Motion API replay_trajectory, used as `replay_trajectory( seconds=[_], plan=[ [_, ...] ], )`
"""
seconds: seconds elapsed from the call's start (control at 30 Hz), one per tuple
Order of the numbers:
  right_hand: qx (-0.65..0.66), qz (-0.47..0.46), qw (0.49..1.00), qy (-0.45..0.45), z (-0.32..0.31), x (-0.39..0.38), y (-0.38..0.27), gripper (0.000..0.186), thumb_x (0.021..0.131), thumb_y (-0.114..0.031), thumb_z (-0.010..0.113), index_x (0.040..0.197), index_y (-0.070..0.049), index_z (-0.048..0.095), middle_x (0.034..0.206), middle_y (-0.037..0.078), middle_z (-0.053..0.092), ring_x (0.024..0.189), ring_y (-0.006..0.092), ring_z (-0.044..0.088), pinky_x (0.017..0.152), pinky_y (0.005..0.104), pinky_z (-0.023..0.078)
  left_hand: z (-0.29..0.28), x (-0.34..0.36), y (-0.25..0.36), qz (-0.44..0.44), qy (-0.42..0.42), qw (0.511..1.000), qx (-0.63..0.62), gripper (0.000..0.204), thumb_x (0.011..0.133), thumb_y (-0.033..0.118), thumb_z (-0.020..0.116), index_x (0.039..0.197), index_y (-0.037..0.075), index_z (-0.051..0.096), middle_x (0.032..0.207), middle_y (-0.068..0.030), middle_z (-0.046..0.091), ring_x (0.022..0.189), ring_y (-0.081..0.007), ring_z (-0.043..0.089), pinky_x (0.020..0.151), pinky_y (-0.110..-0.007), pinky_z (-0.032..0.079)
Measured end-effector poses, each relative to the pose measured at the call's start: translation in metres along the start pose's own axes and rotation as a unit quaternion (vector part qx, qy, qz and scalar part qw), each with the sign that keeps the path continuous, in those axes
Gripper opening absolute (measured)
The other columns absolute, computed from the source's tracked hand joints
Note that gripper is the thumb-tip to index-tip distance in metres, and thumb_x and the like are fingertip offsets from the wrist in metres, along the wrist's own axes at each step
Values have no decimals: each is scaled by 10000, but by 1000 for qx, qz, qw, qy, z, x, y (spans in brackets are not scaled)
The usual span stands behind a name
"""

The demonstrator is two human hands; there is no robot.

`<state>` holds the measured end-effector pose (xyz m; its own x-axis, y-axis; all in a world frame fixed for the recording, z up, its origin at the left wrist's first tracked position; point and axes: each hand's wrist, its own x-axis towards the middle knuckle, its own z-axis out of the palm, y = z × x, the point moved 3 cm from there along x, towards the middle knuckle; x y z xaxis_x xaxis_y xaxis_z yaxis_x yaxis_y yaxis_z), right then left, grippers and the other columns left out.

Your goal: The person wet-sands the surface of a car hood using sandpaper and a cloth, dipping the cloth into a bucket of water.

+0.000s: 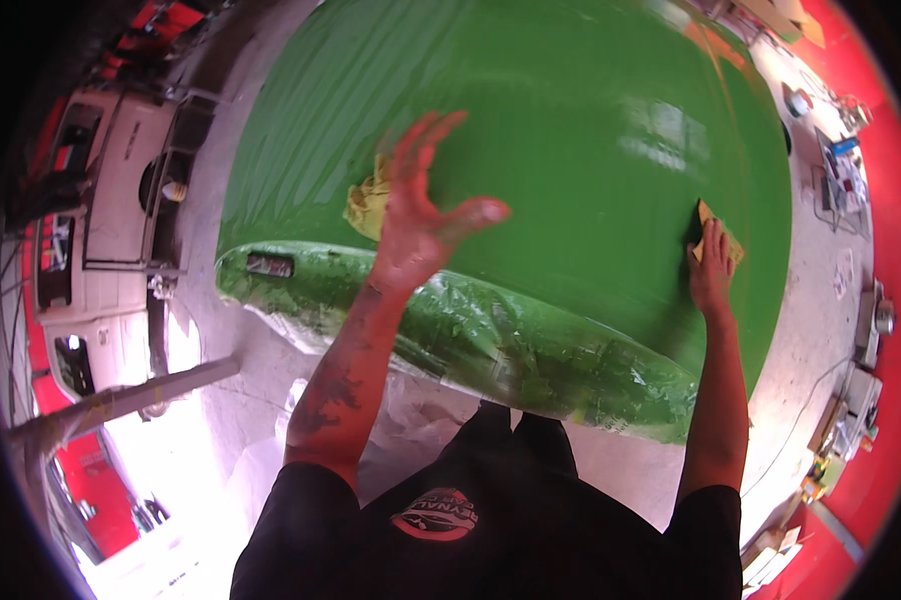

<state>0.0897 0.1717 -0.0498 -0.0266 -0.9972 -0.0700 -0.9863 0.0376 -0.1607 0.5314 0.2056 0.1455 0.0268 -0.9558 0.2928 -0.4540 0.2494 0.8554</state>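
Note:
A broad green painted vehicle panel (550,170) spreads out in front of me, glossy and streaked with wet on its left part. My left hand (415,215) is raised above it, empty, with thumb and fingers spread wide. Partly behind that hand, a crumpled yellow cloth (366,208) lies on the panel. On the right side, my right hand (711,268) presses a yellow sheet of what looks like sandpaper (732,249) against the green surface. Its fingers are stretched over the sheet, and the sheet's underside is hidden.
Wrinkled plastic film (500,325) covers the panel's near edge, close to my body. At the left stand a pale van body (115,190) and a metal beam (150,392). Along the right red wall are a small cart (838,185) and several boxes and tools on the floor.

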Motion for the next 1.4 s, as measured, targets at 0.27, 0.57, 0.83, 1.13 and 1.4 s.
replay_trajectory(
  seconds=[0.27,0.57,0.83,1.13,1.4],
  plan=[
    [-33,-1,999,-14,29,11,31,628,1009,-381,445,1554,-190,199,1620,56,179,1488,315,156,1136,588,176,-23,-19,170,297,-131,917,-230,1081,485,453,948,1358,27,474,1336,-172,491,1315,-322,425,1070,-443,373],
    [-24,-75,996,-38,10,14,20,734,948,-477,528,1510,-112,229,1528,221,288,1399,425,278,1116,548,260,-20,-26,185,262,-240,894,-274,1123,468,458,953,1371,14,454,1335,-182,500,1312,-318,435,1072,-424,372],
    [-22,-102,995,3,-9,2,2,648,949,-349,541,1484,-119,257,1484,191,342,1362,415,320,1084,554,274,-9,-30,190,213,-342,871,-281,1159,454,463,956,1382,2,437,1333,-191,508,1308,-315,445,1074,-407,372],
    [-23,-84,996,1,0,14,16,646,955,-280,529,1510,-121,240,1530,156,302,1409,382,269,1120,544,227,-13,-31,189,163,-399,861,-270,1200,437,468,961,1395,-11,417,1332,-200,517,1304,-311,456,1076,-388,371],
    [-34,-70,997,5,2,14,14,651,961,-219,518,1534,-122,225,1571,126,266,1451,352,224,1151,534,186,-16,-28,175,127,-422,863,-249,1237,423,473,965,1406,-23,400,1330,-209,525,1301,-308,465,1078,-371,370]
  ],
)
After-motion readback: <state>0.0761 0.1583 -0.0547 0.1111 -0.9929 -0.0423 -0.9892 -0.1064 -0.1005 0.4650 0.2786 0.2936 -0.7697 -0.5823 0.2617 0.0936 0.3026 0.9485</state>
